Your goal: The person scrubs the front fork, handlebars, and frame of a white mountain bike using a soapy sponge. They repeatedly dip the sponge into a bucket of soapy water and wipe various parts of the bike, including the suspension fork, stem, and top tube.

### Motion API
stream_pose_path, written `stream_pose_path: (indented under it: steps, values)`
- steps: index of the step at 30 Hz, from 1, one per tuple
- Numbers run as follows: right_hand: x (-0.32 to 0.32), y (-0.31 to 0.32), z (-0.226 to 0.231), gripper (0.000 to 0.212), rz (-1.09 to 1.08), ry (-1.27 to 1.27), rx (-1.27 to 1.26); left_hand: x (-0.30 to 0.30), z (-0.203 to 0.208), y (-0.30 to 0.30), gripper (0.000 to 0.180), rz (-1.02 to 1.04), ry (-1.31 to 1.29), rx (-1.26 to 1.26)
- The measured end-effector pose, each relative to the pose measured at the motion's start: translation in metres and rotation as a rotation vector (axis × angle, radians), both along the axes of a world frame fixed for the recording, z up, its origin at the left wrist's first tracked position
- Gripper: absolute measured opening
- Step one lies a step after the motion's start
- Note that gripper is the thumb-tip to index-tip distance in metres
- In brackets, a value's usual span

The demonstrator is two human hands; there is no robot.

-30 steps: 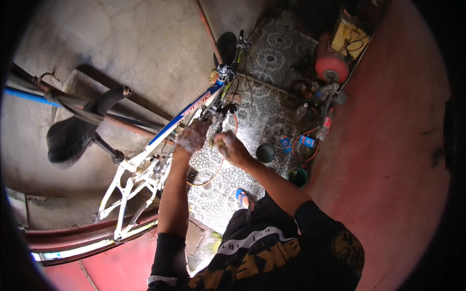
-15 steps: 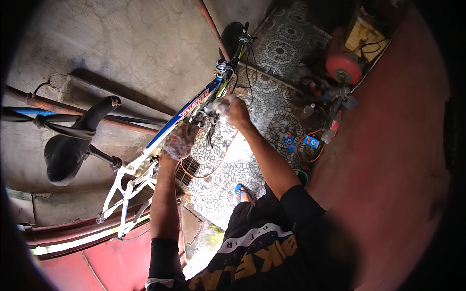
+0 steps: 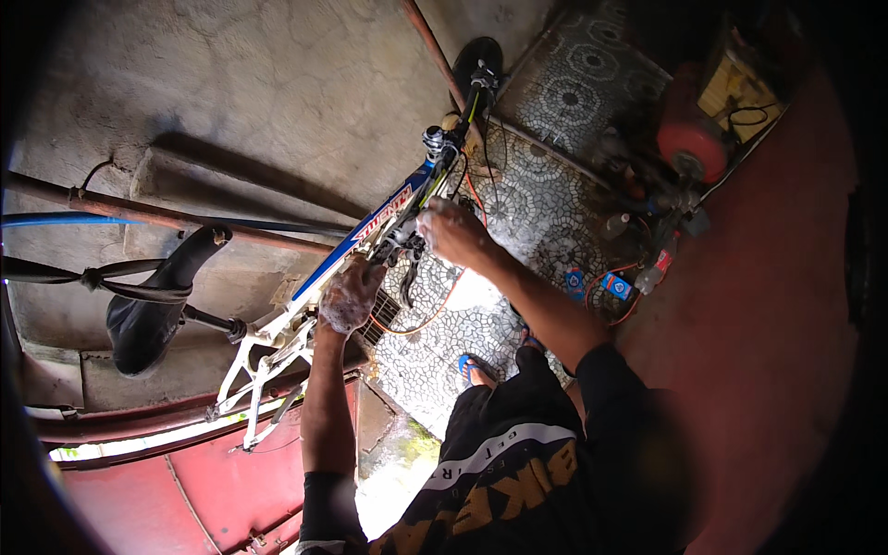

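Observation:
Up against the wall hangs a white and blue bicycle frame [image 3: 326, 274], slanting from lower left to upper right, its handlebar end [image 3: 474, 97] at the far end. My left hand [image 3: 351, 298], covered in suds, closes round the near end of a dark metal bike part [image 3: 403, 242] beside the frame's tube; its exact kind is hard to make out. A curved dark piece hangs from it. My right hand [image 3: 453, 233], also foamy, is closed by the part's far end. Whatever lies in those right fingers is hidden. A black saddle [image 3: 148, 319] is strapped at left.
Rusty pipes [image 3: 259, 236] run along the grey wall. Mosaic tiles [image 3: 435, 347] cover the floor, with a drain grate [image 3: 377, 319] below my left hand. An orange hose [image 3: 425, 324] loops there. To the right are blue boxes [image 3: 615, 285], a plastic bottle [image 3: 659, 268] and a red tank [image 3: 689, 139].
The whole view has shifted, so the scene sits farther right and lower. My right hand has turned slightly over the part's far end. My left hand keeps its place on the part.

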State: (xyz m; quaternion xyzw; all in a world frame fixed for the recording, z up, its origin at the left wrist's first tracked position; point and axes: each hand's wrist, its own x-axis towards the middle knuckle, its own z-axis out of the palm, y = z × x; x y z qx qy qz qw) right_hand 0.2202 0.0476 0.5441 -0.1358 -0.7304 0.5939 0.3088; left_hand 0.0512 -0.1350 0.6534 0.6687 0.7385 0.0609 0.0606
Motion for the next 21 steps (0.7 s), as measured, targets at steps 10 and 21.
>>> stream_pose_path:
  steps: [10,21]
  values:
    - [0.016,-0.027,-0.010,0.033,-0.395,-0.073,0.286,-0.008,-0.003,-0.010,0.021,-0.232,0.180,-0.007]
    - [-0.001,-0.058,-0.055,0.024,-0.433,0.404,-0.473,-0.007,0.007,-0.003,0.022,-0.382,0.255,0.050]
